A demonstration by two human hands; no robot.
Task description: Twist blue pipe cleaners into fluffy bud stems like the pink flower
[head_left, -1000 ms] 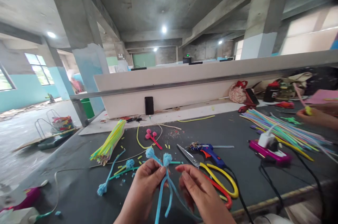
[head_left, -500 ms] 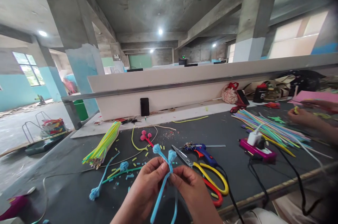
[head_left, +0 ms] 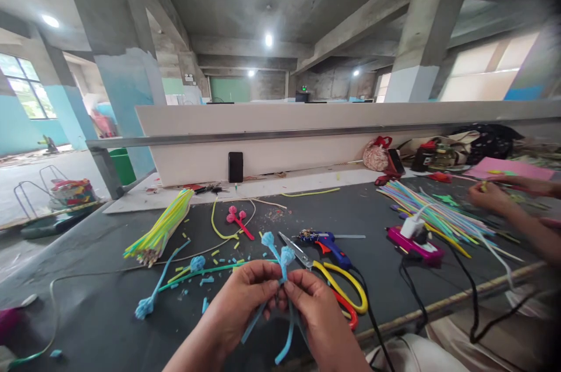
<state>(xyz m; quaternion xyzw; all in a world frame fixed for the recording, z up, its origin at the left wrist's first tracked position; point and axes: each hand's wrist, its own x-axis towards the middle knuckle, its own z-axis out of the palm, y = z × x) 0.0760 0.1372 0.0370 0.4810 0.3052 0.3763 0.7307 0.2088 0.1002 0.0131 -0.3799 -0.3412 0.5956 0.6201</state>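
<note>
At the near edge of the dark table [head_left: 394,278], both hands meet over a bunch of light blue pipe cleaners [head_left: 280,278]. The left hand [head_left: 243,302] has its fingers [head_left: 267,273] closed on the stems just below two fuzzy curled heads that stand up above the grip; the right hand [head_left: 315,310] pinches the same stems from the other side, fingers shut tight, while the loose tails hang down between the wrists. This looks like the binding step, with the stems being twisted together into one bundle. A further twist would call for a firm pinch at the crossing and the heads kept apart.

Just behind the hands lie yellow-handled scissors [head_left: 337,284] and a blue glue gun [head_left: 326,242], its black cord trailing toward the table edge close to the right wrist. Cut scraps and another blue stem [head_left: 162,284] litter the left. Another person's hand [head_left: 491,197] works well apart at the far right, beside a spread of coloured stems [head_left: 433,208].
</note>
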